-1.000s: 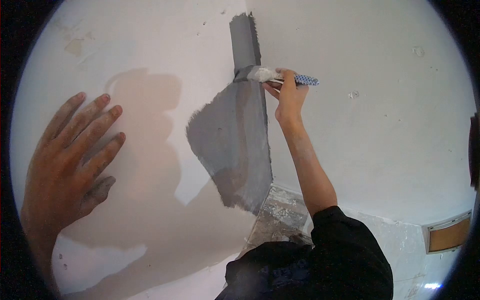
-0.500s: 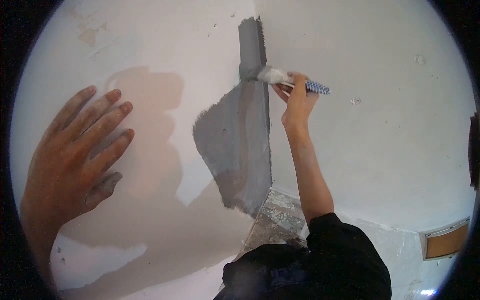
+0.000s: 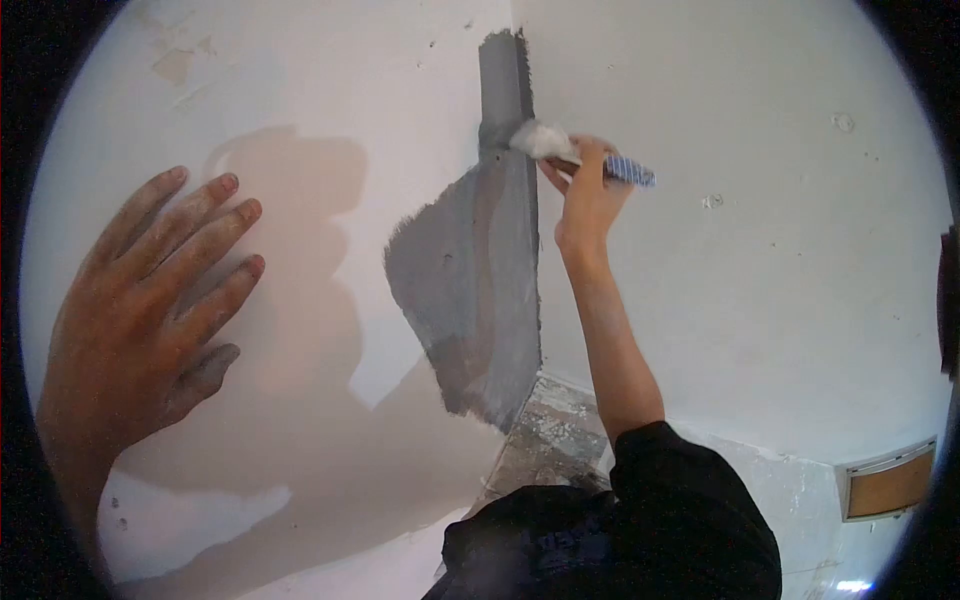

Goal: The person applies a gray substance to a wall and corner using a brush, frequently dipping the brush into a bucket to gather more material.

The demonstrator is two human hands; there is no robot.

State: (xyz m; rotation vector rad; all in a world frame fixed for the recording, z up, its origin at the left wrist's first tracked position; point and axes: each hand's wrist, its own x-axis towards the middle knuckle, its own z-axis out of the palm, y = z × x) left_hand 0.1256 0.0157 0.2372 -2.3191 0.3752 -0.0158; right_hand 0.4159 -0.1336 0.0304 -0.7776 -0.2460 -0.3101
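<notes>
A paintbrush [image 3: 541, 141] with pale bristles and a blue-and-white patterned handle is in my right hand [image 3: 588, 200]. Its fingers wrap the handle, and the blurred bristles are at the wall corner, over the edge of the dark grey coating [image 3: 450, 265]. That coating runs as a narrow strip up the corner and widens below on the left wall, with a browner, wetter-looking streak in it. My left hand [image 3: 150, 310], dusty with fingers spread, is up at the white left wall [image 3: 310, 90], apart from the coating; whether the palm touches it cannot be seen.
The right wall [image 3: 700, 290] is pale, with small patched spots. Below the corner lies a stained, paint-flecked floor [image 3: 560, 430]. A brown panel in a light frame [image 3: 893, 481] is at lower right. My dark sleeve [image 3: 690, 500] fills the bottom centre, and shadows fall across the left wall.
My right hand and the brush have shifted slightly left and up, with the bristles now a little higher at the corner. My left hand stays nearly where it was.
</notes>
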